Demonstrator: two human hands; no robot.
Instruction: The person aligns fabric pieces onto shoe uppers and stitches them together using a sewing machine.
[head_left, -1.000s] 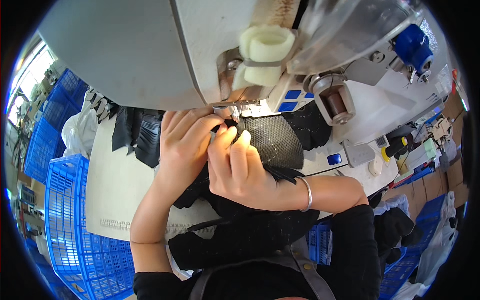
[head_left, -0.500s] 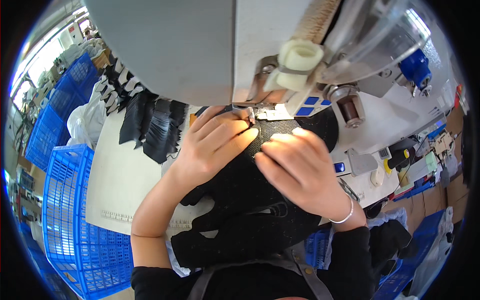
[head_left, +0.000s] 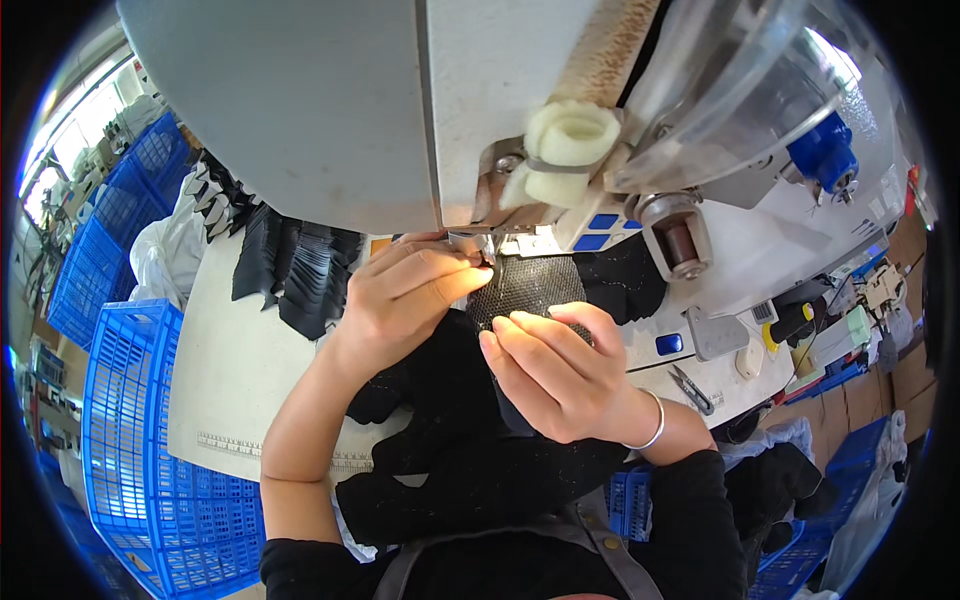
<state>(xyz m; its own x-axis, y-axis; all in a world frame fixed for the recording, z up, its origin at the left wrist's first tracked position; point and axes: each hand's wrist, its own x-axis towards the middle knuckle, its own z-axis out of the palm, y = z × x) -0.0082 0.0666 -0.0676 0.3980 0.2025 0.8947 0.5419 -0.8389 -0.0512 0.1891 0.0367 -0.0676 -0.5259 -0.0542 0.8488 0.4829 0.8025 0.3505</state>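
Fingers (head_left: 520,335) of the right hand (head_left: 560,375) are curled together, their tips pressing down on the black mesh fabric (head_left: 525,290) that lies flat on the bench (head_left: 240,370) under the sewing machine; a thin bracelet (head_left: 650,435) circles that wrist. Just beyond, the left hand (head_left: 400,300) has its thumb and fingertips pinched together at the far edge of the same mesh, right at the small metal presser part (head_left: 478,243) of the machine, so both hands are clamped on the one piece, the left at its upper edge and the right on its near side. More black cloth (head_left: 460,440) trails from the mesh down toward the person's lap.

On the bench to the right lie a pair of small snips (head_left: 690,388) and a blue button (head_left: 668,343). To the left, a stack of black cut pieces (head_left: 300,275) rests on the bench, well apart from the hands. A blue plastic crate (head_left: 140,450) stands beside the bench on the left. Farthest off, the large pale sewing machine head (head_left: 330,110) fills the top of the view, with a white plastic spool (head_left: 565,150) and a clear guard (head_left: 730,100) on its right.
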